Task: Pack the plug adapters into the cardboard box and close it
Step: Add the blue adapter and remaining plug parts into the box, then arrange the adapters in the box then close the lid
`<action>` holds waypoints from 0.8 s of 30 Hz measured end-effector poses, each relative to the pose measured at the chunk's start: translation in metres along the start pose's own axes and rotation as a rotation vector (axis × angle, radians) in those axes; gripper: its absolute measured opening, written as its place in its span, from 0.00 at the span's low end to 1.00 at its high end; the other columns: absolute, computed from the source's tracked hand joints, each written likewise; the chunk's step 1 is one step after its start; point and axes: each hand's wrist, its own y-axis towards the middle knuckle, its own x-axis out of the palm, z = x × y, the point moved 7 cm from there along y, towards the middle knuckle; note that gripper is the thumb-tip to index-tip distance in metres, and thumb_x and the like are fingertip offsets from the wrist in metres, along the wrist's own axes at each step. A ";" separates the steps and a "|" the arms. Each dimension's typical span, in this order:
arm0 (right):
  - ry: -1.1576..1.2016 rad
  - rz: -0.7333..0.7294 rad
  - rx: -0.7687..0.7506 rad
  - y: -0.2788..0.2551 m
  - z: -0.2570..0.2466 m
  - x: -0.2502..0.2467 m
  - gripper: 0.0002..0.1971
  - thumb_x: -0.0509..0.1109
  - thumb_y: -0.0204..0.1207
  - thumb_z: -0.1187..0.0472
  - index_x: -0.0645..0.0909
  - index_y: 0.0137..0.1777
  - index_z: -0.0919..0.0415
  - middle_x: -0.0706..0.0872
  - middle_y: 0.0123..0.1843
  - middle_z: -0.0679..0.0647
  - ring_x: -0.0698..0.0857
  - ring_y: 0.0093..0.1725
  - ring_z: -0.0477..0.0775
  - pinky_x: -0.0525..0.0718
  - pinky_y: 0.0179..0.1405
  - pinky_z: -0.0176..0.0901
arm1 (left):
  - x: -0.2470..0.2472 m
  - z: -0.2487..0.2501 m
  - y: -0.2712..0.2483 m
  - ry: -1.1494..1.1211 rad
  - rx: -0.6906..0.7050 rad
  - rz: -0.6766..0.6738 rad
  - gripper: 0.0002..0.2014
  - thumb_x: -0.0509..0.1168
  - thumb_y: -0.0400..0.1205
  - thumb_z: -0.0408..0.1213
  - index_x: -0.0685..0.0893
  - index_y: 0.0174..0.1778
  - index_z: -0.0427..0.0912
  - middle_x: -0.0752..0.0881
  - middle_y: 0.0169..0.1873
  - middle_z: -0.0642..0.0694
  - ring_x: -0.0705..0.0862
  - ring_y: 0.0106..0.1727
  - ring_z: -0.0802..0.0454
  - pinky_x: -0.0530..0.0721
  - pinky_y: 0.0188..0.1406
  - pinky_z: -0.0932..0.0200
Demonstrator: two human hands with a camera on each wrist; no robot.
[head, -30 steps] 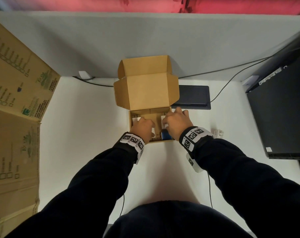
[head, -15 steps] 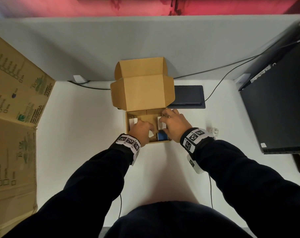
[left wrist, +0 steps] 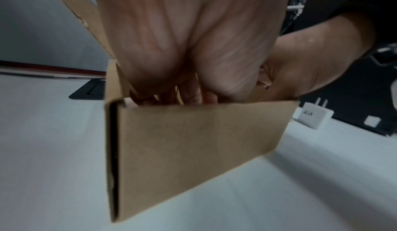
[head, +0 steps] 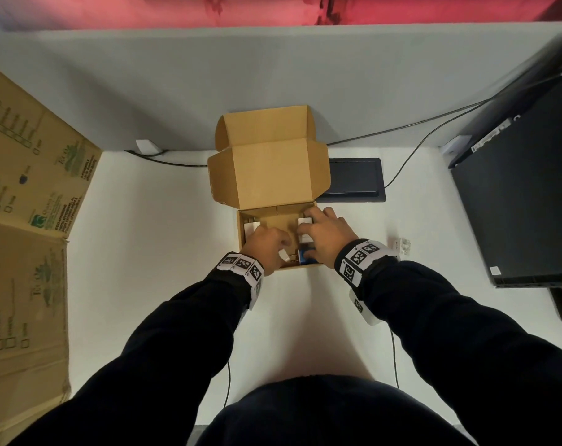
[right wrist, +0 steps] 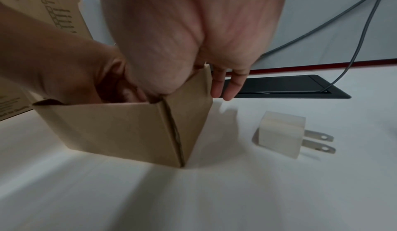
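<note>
White desk (head: 163,252) fills the scene, backed by a grey partition (head: 273,75). On it stands the box (head: 274,267), a small brown cardboard one, with its lid (head: 268,172) raised at the far side. Both hands reach down inside.

Left hand (head: 265,249) is in the box's left half, fingers curled downward among the adapters; whether it grips one I cannot tell, since the wrist view shows only the palm and fingertips dipping behind the box wall. A white adapter (head: 251,227) lies just beyond its knuckles, another white one (head: 284,255) peeks out by its thumb.

Right hand (head: 326,239) is in the right half, covering white adapters (head: 305,222) stacked there, with a blue adapter (head: 305,256) beneath its thumb side. Two of its fingers (right wrist: 227,88) hang outside the right wall; its grip I cannot tell either.

One more white adapter, the loose adapter (right wrist: 281,132), lies on the desk just right of the box, prongs pointing away from it.

A black cable hatch (head: 353,180) is set in the desk behind the box, a monitor (head: 524,204) stands right, and a big carton (head: 25,204) left.
</note>
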 end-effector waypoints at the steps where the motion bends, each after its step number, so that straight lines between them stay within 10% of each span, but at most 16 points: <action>1: 0.002 -0.003 0.007 0.001 0.000 0.000 0.23 0.79 0.72 0.50 0.80 0.67 0.45 0.66 0.77 0.53 0.68 0.70 0.63 0.76 0.64 0.58 | -0.001 -0.001 0.001 -0.005 -0.008 -0.006 0.18 0.79 0.75 0.31 0.90 0.59 0.48 0.90 0.56 0.47 0.86 0.61 0.49 0.87 0.65 0.51; 13: 0.010 0.034 -0.030 -0.002 0.003 0.001 0.23 0.79 0.72 0.51 0.82 0.67 0.47 0.67 0.79 0.53 0.67 0.71 0.64 0.78 0.66 0.59 | 0.006 0.006 -0.012 -0.096 -0.009 0.013 0.26 0.74 0.78 0.31 0.84 0.71 0.57 0.91 0.62 0.56 0.83 0.70 0.58 0.64 0.72 0.53; 21: 0.258 0.446 0.010 -0.032 0.031 -0.026 0.16 0.73 0.79 0.57 0.83 0.66 0.55 0.78 0.69 0.58 0.74 0.66 0.63 0.81 0.63 0.58 | 0.012 -0.001 -0.006 -0.371 -0.026 -0.068 0.29 0.61 0.76 0.14 0.87 0.67 0.43 0.92 0.61 0.45 0.90 0.61 0.54 0.87 0.63 0.60; 24: 0.263 0.346 0.215 -0.041 0.067 -0.016 0.16 0.69 0.81 0.57 0.82 0.68 0.53 0.78 0.70 0.58 0.73 0.71 0.62 0.81 0.67 0.58 | 0.014 -0.007 -0.006 -0.272 -0.032 -0.064 0.23 0.70 0.77 0.21 0.88 0.67 0.44 0.91 0.60 0.48 0.89 0.62 0.53 0.88 0.66 0.54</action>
